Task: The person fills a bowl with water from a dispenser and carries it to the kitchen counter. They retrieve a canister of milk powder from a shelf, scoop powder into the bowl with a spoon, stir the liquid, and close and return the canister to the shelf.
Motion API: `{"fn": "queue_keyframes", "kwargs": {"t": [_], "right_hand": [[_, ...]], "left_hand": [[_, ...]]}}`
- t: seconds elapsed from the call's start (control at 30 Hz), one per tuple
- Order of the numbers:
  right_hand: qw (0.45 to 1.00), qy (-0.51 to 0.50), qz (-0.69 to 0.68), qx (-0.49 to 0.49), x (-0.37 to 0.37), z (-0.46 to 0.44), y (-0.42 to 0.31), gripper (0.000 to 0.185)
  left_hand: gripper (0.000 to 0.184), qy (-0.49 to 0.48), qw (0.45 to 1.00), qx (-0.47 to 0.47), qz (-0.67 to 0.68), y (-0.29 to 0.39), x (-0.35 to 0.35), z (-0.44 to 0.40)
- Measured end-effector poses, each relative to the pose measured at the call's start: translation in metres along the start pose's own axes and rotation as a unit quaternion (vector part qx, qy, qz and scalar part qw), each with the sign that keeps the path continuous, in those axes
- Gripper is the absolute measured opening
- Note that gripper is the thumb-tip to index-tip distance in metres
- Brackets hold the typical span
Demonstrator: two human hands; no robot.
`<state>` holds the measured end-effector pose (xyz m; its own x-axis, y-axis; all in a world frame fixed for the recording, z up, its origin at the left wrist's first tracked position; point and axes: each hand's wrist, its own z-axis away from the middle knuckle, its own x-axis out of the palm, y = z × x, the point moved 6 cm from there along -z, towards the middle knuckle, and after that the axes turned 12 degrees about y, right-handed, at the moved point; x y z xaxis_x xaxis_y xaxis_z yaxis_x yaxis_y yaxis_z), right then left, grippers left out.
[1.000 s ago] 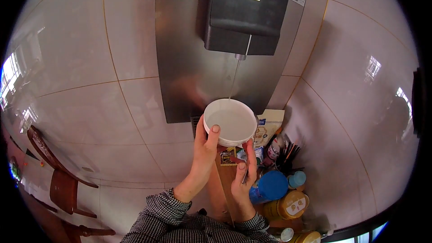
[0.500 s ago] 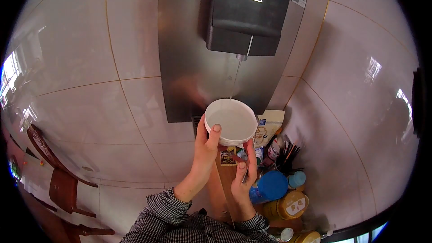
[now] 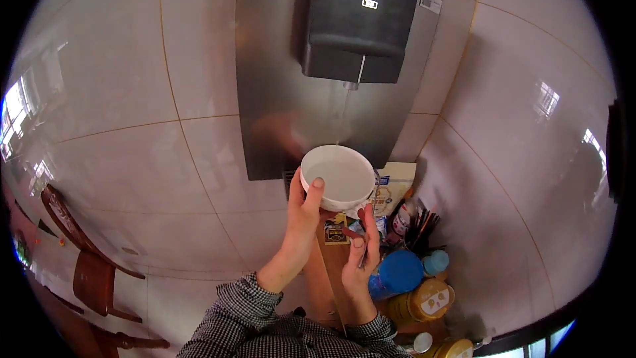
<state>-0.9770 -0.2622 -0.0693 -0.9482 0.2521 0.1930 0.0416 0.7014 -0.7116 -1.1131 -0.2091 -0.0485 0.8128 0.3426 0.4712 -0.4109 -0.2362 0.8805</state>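
A white bowl point(image 3: 338, 176) with clear liquid in it is held under the spout point(image 3: 350, 85) of a black wall-mounted water dispenser point(image 3: 361, 23). My left hand point(image 3: 306, 209) grips the bowl's left side, thumb over the near rim and fingers underneath. By the bowl's lower right edge is my right hand point(image 3: 361, 252), its fingers bent around a thin metal utensil point(image 3: 362, 260). Most of that utensil is hidden, so its kind is unclear. Whether the right fingertips touch the bowl I cannot tell.
Below on the right, a wooden surface point(image 3: 326, 278) bears a blue-lidded container point(image 3: 401, 272), a yellow tub point(image 3: 432, 299), a light-blue lid point(image 3: 436, 262), packets point(image 3: 336, 231) and dark sticks point(image 3: 424, 225). A wooden chair point(image 3: 93, 278) stands at left. Tiled walls point(image 3: 517, 159) meet at the right.
The thin water stream from the spout into the bowl no longer shows clearly. The view has shifted slightly; both hands and the bowl keep nearly the same place.
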Motion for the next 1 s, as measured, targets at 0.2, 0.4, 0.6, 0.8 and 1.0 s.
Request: {"fn": "queue_keyframes", "kwargs": {"t": [0.2,0.4,0.6,0.8,1.0], "right_hand": [[1.000,0.006,-0.009,-0.004,-0.008,0.003,-0.009,0.053],[1.000,-0.004,-0.026,-0.001,-0.014,0.006,-0.018,0.051],[1.000,-0.001,-0.026,0.007,-0.016,0.006,-0.022,0.050],[0.999,-0.002,-0.030,0.021,-0.010,-0.008,-0.021,0.048],[0.997,0.004,-0.050,0.054,0.000,-0.029,-0.024,0.047]], "left_hand": [[0.052,0.003,0.999,-0.025,0.024,0.003,0.003,0.001],[0.048,0.010,0.996,-0.078,0.032,0.012,0.004,-0.001],[0.047,-0.013,0.994,-0.106,-0.002,0.021,0.004,0.003],[0.052,-0.030,0.996,-0.084,-0.023,0.040,0.006,0.009],[0.055,-0.042,0.994,-0.099,-0.025,0.050,0.005,0.005]]}}
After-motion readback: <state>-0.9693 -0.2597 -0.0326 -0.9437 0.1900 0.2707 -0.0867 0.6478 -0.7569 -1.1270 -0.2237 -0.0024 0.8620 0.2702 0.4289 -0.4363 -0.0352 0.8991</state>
